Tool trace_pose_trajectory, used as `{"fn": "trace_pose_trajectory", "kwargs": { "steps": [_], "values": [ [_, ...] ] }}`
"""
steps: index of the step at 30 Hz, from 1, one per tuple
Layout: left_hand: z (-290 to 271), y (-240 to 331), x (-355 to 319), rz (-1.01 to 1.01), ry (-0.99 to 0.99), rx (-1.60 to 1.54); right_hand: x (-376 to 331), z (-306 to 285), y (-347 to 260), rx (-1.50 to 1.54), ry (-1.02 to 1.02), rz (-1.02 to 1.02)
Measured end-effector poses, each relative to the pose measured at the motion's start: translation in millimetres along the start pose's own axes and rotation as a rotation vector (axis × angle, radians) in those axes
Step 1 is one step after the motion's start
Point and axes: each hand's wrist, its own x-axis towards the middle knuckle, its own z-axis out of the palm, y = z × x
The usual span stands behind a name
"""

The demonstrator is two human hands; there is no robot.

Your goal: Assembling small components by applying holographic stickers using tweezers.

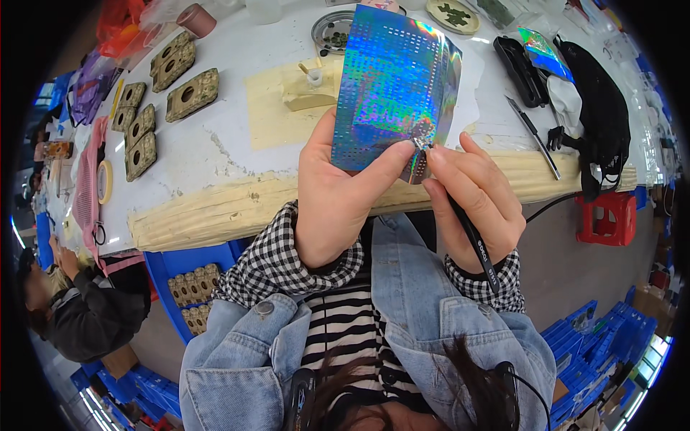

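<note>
My left hand (332, 190) grips a shiny holographic sheet (388, 90) by its lower left part, thumb across the front. Rows of small cut marks cover the sheet, and its lower right corner is bent. At that corner the fingertips of my right hand (483, 197) meet my left thumb. A slim black pen-like tool (476, 244) rests in my right hand, its shaft slanting down toward the wrist. Its working tip is hidden by my fingers, so its exact kind is unclear. Whatever lies between the fingertips is too small to make out.
Several camouflage-patterned blocks with round holes (192, 95) lie at left. Behind the sheet are a yellowish pad (269, 108) and a round metal tray (330, 36). A pen (533, 136), black case (521, 70) and black cloth (593, 108) lie right. Another person (93, 316) sits far left.
</note>
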Motion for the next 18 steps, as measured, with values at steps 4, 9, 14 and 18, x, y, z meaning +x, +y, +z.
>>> {"fn": "trace_pose_trajectory", "kwargs": {
  "steps": [4, 9, 14, 18],
  "values": [
    [1.5, -0.1, -0.6, -0.007, 0.005, -0.023, -1.0, 0.2, 0.1, -0.001, -0.003, 0.000],
    [0.5, 0.4, -1.6, -0.054, 0.020, -0.026, -2.3, 0.7, -1.0, -0.010, 0.002, 0.001],
    [1.2, -0.2, -2.2, -0.050, 0.025, -0.036, -2.3, 2.1, -1.1, -0.016, 0.019, -0.006],
    [1.1, -0.4, -2.4, -0.064, 0.023, -0.051, -2.9, 2.5, -1.3, -0.036, 0.020, -0.017]
  ]
}}
